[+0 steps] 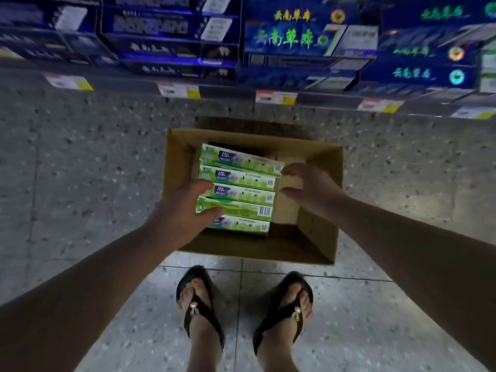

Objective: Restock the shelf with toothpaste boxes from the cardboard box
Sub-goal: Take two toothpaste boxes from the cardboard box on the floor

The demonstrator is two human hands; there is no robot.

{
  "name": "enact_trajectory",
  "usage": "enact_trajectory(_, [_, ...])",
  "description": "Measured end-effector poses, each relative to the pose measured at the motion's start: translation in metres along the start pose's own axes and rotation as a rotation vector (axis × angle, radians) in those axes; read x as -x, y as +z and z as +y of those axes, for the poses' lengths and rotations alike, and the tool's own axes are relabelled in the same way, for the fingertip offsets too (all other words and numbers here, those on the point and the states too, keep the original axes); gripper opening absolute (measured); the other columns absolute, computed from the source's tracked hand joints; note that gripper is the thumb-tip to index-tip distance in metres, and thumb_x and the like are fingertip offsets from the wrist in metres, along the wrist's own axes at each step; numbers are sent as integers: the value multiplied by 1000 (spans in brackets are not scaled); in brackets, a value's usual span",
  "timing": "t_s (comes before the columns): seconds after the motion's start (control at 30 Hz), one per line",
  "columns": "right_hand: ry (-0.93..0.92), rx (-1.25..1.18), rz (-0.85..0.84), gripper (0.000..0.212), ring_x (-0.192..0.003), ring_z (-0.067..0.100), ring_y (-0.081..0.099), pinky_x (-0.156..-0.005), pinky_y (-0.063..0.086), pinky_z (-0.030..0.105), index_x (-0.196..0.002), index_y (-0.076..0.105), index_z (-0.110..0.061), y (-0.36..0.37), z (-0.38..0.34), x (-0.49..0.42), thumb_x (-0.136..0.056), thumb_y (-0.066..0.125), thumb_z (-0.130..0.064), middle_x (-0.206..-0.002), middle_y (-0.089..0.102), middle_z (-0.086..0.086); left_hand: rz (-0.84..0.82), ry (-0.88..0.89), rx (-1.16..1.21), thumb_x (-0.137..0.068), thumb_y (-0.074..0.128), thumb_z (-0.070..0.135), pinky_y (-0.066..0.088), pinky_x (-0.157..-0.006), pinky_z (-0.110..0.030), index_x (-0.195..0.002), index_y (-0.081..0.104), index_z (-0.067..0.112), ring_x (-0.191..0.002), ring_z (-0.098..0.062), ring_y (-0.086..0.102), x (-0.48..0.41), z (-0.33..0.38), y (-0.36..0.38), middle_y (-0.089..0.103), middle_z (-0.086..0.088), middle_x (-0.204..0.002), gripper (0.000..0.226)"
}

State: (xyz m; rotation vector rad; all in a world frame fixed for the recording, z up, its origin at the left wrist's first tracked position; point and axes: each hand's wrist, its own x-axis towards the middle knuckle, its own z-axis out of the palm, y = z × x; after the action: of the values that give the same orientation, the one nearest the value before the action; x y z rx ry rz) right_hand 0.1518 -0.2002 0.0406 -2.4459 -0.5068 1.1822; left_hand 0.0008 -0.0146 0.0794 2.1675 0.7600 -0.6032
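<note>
An open cardboard box (319, 162) stands on the floor in front of my feet. Inside it lie several green toothpaste boxes (241, 178), side by side, their long sides running left to right. My left hand (182, 213) reaches in over the left ends of the nearer boxes, fingers spread, thumb resting on one box. My right hand (311, 186) hovers at the right ends of the far boxes, fingers apart, fingertips touching the end of the top box. Neither hand has closed around a box.
The shelf (241, 89) runs across the top, stacked with dark blue toothpaste cartons (295, 38) and lined with price tags (276, 97). Speckled tile floor surrounds the cardboard box. My two feet in dark sandals (198, 304) stand just behind the box.
</note>
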Motion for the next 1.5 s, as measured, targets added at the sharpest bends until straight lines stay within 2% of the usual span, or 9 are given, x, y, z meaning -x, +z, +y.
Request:
enact_trajectory(0.23, [-74,12,73,61,-121,24,43,-85,33,25,-133,41,-23,50,26,-62,-79,68,-26,-133,45,6,45,15,-70,-76,70,36,44,-95,-36,-131,46,22,-116,-26,53,-46,-42,33,47,-9,-134,61])
enact_trajectory(0.37, [-81,99,59,72,-126,28,39,-100,39,39,-140,29,-27,65,31,-90,-78,68,-27,-140,38,7,46,22,-32,-78,68,32,47,-94,-38,-131,47,20,-113,-25,55,-64,-58,41,50,-10,-129,58])
enact_trajectory(0.47, [-69,156,53,75,-130,30,37,-103,37,40,-142,24,-24,74,32,-107,-80,66,-25,-145,34,8,32,22,-24,-79,67,31,47,-90,-34,-130,47,21,-113,-22,56,-77,-72,44,51,-8,-128,56])
enact_trajectory(0.63, [-73,85,153,60,-122,29,44,-96,39,34,-135,38,-16,74,36,-105,-81,65,-20,-135,46,11,106,-30,-28,-79,68,27,39,-89,-30,-131,46,21,-117,-22,50,-96,-81,42,46,-6,-132,57])
enact_trajectory(0.73, [-74,17,209,54,-115,27,50,-89,39,30,-129,45,-15,57,44,-80,-80,66,-22,-125,53,12,120,-45,-104,-78,70,26,39,-96,-37,-132,44,19,-121,-27,45,-112,-81,40,43,-9,-135,61])
enact_trajectory(0.87, [-39,7,237,57,-115,26,50,-84,38,27,-131,45,-12,34,56,-46,-80,67,-21,-128,52,12,44,-28,-189,-72,74,30,35,-107,-43,-136,38,18,-130,-29,36,-146,-81,42,38,-11,-141,75])
enact_trajectory(1.03, [-28,-19,261,59,-114,23,51,-85,40,28,-133,43,-13,31,73,-39,-79,68,-16,-130,52,11,-81,26,-315,-70,74,35,34,-109,-44,-143,27,21,-133,-29,33,-184,-86,52,35,-12,-145,88])
enact_trajectory(1.2, [3,-71,329,61,-116,23,50,-84,37,25,-132,44,-11,31,82,-49,-77,69,-14,-131,52,11,-90,34,-494,-72,72,37,33,-106,-40,-139,34,20,-131,-30,33,-195,-87,53,32,-12,-141,79])
enact_trajectory(1.5, [-38,-55,358,59,-111,24,53,-83,37,24,-130,47,-11,20,70,-46,-76,71,-15,-126,55,12,12,63,-416,-77,68,26,43,-92,-38,-125,44,17,-118,-30,49,-178,-75,44,51,-12,-128,54])
